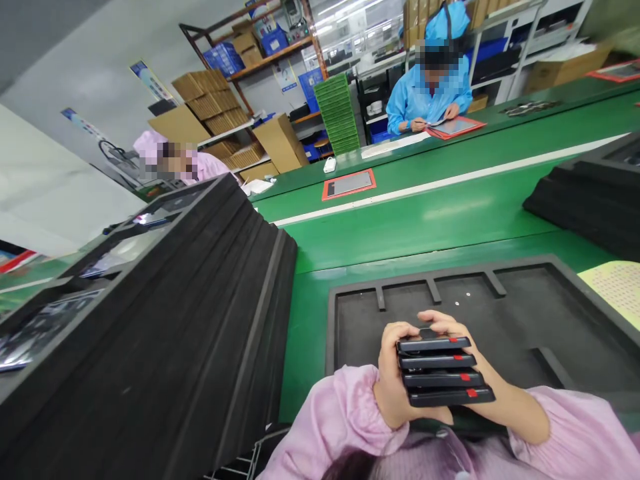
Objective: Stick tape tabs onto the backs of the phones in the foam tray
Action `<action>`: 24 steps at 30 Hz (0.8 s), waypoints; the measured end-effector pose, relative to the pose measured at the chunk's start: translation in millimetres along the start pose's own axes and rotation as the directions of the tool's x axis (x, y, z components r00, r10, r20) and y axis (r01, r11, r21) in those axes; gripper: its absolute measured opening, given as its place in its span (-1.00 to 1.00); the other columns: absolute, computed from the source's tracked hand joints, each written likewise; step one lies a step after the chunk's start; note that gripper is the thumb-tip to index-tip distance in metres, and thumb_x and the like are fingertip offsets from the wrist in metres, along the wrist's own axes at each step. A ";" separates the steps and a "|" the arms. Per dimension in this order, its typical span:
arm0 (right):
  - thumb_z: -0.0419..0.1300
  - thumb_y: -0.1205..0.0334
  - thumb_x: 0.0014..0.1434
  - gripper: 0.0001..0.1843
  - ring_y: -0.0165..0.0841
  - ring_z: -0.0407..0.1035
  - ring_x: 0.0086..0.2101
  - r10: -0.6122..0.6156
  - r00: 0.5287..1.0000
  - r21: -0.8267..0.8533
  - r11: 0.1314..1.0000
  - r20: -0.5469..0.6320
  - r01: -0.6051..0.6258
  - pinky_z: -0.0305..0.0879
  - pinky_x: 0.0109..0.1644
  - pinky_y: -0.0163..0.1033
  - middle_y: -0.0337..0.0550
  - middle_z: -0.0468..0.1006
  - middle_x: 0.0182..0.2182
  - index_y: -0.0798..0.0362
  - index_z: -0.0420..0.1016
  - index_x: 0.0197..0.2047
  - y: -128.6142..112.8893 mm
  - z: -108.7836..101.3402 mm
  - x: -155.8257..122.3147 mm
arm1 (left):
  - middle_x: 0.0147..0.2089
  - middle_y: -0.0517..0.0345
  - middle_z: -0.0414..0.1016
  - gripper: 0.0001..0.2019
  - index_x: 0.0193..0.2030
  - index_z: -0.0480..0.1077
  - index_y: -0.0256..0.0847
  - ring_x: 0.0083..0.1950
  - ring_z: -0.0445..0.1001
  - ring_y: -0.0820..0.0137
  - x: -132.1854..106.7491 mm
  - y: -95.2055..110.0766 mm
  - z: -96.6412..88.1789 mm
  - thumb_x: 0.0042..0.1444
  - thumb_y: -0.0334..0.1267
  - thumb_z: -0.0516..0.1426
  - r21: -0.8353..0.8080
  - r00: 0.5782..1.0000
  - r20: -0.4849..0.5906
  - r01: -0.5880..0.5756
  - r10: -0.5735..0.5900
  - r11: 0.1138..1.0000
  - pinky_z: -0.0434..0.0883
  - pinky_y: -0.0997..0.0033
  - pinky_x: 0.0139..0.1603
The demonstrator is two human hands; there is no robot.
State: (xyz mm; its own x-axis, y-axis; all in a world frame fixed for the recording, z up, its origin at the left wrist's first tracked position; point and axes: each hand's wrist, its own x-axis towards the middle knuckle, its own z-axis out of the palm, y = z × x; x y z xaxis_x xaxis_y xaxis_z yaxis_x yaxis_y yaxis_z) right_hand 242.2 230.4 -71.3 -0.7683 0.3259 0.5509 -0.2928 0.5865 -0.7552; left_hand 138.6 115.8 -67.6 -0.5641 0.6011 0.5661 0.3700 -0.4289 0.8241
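Observation:
Both my hands hold a stack of several flat black devices (443,370), each with a small red mark on its edge. My left hand (393,380) wraps the stack's left side, fingers curled over the top. My right hand (480,363) supports the stack from the right and underneath, its fingertips on the top device. The stack hovers over the near edge of a black foam tray (525,313) with shallow compartments, lying on the green bench (400,227). Pink sleeves cover both my wrists.
A tall stack of black foam trays (165,320) rises at my left. More black trays (595,200) sit at the right. Across the bench a person in blue (430,90) works over a red-framed panel; another red-framed panel (349,184) lies nearer. A person in pink (175,160) sits far left.

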 end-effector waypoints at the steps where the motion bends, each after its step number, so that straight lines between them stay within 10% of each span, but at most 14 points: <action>1: 0.07 0.00 0.29 -0.49 -0.26 0.27 0.10 0.039 0.997 -0.019 0.999 0.062 -0.038 0.42 -0.03 -0.27 0.11 0.19 0.15 -0.05 0.00 0.21 3.1 -2.0 -0.2 | -0.15 0.01 0.33 -0.21 0.03 0.28 -0.17 -0.13 0.43 0.19 2.3 1.4 0.2 -0.23 0.35 0.25 -0.003 1.000 -0.013 -0.005 0.005 1.000 0.45 0.20 -0.08; 5: 0.11 0.02 0.15 -0.41 -0.16 0.42 -0.08 0.437 0.863 -0.102 0.899 0.252 -0.425 0.42 -0.03 -0.08 0.10 0.43 -0.03 0.09 0.10 0.17 5.6 -12.2 11.4 | -0.20 0.05 0.42 -0.19 -0.05 0.33 -0.19 -0.24 0.47 0.26 30.0 7.4 6.3 -0.36 0.37 0.29 -0.085 0.968 -0.123 0.209 -0.218 0.974 0.46 0.29 -0.16; 9: 0.11 0.01 0.04 -0.28 -0.05 0.45 -0.17 0.576 0.764 -0.170 0.817 0.289 -0.552 0.42 -0.17 -0.02 0.07 0.52 -0.17 0.15 0.07 0.21 -13.7 -26.1 38.3 | -0.27 -0.02 0.50 -0.26 -0.28 0.38 -0.26 -0.20 0.49 0.17 63.6 3.5 21.9 -0.28 0.46 0.17 -0.371 0.669 -0.136 0.649 -0.731 0.664 0.45 0.17 -0.12; 11: 0.08 0.00 0.04 -0.18 -0.06 0.46 -0.17 0.584 0.729 -0.180 0.809 0.358 -0.560 0.41 -0.20 -0.06 0.05 0.53 -0.20 0.16 -0.05 0.29 -21.4 -30.7 47.7 | -0.21 -0.12 0.51 -0.24 -0.29 0.39 -0.29 -0.12 0.49 0.09 68.4 -5.2 29.0 -0.19 0.50 0.07 -0.393 0.585 -0.110 0.717 -0.804 0.576 0.43 0.09 -0.05; 16: -0.04 -0.12 0.11 -0.17 -0.04 0.48 -0.24 0.670 0.663 -0.332 0.742 0.335 -0.582 0.37 -0.18 -0.05 0.03 0.55 -0.24 0.18 -0.05 0.33 -16.8 -24.5 47.5 | 0.17 -0.18 0.34 -0.43 -0.07 0.40 -0.25 0.25 0.26 0.11 60.5 -34.7 30.3 0.00 0.22 0.12 -0.026 0.727 -0.318 0.635 -0.608 0.772 0.13 0.14 0.30; 20: -0.07 -0.08 0.15 -0.20 -0.11 0.47 -0.41 0.679 0.673 -0.353 0.731 0.294 -0.584 0.36 -0.31 -0.11 -0.10 0.54 -0.42 0.18 -0.03 0.35 -6.6 -16.0 38.5 | 0.05 -0.08 0.46 -0.57 -0.09 0.44 -0.23 0.15 0.36 0.21 74.2 -49.6 20.2 0.10 0.09 0.08 -0.008 0.823 -0.233 0.531 -0.518 0.847 0.21 0.20 0.24; 24: -0.06 -0.08 0.12 -0.12 -0.16 0.41 -0.47 0.662 0.679 -0.288 0.749 0.317 -0.596 0.34 -0.34 -0.09 -0.11 0.51 -0.46 0.31 -0.08 0.37 -0.5 -12.1 30.3 | -0.16 -0.05 0.55 -0.59 -0.23 0.48 -0.26 -0.03 0.48 0.21 93.3 -53.9 12.9 0.02 0.08 0.15 -0.102 0.821 -0.093 0.554 -0.563 0.826 0.33 0.18 0.11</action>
State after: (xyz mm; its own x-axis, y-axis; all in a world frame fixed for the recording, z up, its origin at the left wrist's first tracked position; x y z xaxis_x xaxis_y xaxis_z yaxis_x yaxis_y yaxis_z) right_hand 225.9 249.0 -50.0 -0.8960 0.3743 -0.2391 0.4030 0.4588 -0.7919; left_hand 75.5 203.7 -59.0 -0.7403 0.6723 -0.0007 -0.0825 -0.0898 0.9925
